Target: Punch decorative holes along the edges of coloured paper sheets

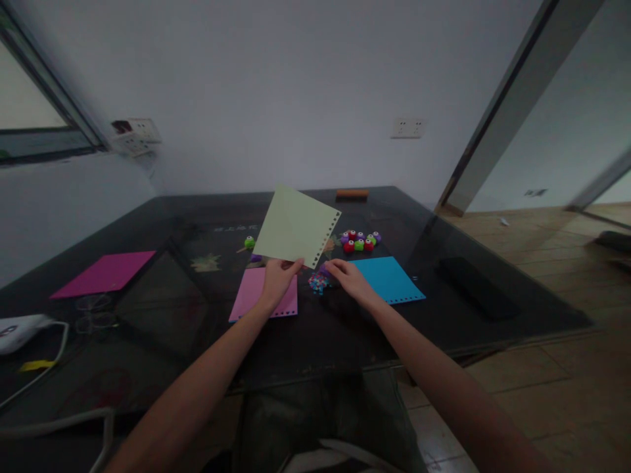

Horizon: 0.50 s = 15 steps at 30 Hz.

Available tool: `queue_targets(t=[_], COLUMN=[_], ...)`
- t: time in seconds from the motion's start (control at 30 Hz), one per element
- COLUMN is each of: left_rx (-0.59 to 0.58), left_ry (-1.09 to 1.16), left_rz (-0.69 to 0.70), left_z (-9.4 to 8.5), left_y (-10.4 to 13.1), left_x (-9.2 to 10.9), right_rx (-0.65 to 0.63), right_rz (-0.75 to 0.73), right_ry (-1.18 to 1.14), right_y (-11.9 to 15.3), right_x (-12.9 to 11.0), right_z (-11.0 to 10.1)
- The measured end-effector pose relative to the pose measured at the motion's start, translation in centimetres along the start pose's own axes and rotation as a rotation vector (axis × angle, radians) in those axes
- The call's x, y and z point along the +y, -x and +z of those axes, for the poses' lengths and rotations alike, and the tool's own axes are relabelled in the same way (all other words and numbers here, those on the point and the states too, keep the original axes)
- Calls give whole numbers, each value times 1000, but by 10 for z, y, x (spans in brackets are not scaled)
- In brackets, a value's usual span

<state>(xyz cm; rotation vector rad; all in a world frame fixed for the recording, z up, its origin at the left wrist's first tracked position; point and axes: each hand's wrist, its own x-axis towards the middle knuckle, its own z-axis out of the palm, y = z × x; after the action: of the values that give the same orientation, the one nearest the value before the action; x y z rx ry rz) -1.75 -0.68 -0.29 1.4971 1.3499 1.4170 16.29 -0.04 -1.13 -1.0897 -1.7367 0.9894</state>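
Observation:
My left hand [282, 274] pinches the lower edge of a pale yellow-green sheet of paper [296, 226], raised and tilted above the table, with a row of punched holes along its right edge. Close by, my right hand [348, 276] has its thumb and fingers together on a small purple object [324, 269], mostly covered by the fingers. Under and between the hands lies a heap of tiny multicoloured pieces [318, 283]. Pink paper [250, 293] with punched holes lies beneath my left wrist. Beside my right hand rests blue paper [388, 279], also with holes along one edge.
Several red, green and purple toys with eyes [359, 246] cluster behind the blue paper; one green toy [249, 242] sits left. Magenta paper [106, 274], glasses [93, 314] and a white power strip [22, 332] occupy the left. A black case [476, 287] lies right.

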Motion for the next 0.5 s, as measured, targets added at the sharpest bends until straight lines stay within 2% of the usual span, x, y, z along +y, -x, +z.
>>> queue_targets(t=[0.23, 0.5], left_rx=[16, 0], left_ry=[3, 12], left_rz=[27, 77], left_z=[0, -1], left_y=[-1, -2], left_x=[-1, -3], right_rx=[8, -38], right_rz=[99, 79], right_ry=[-160, -364], right_y=[1, 7], right_x=[1, -5], right_z=[2, 2])
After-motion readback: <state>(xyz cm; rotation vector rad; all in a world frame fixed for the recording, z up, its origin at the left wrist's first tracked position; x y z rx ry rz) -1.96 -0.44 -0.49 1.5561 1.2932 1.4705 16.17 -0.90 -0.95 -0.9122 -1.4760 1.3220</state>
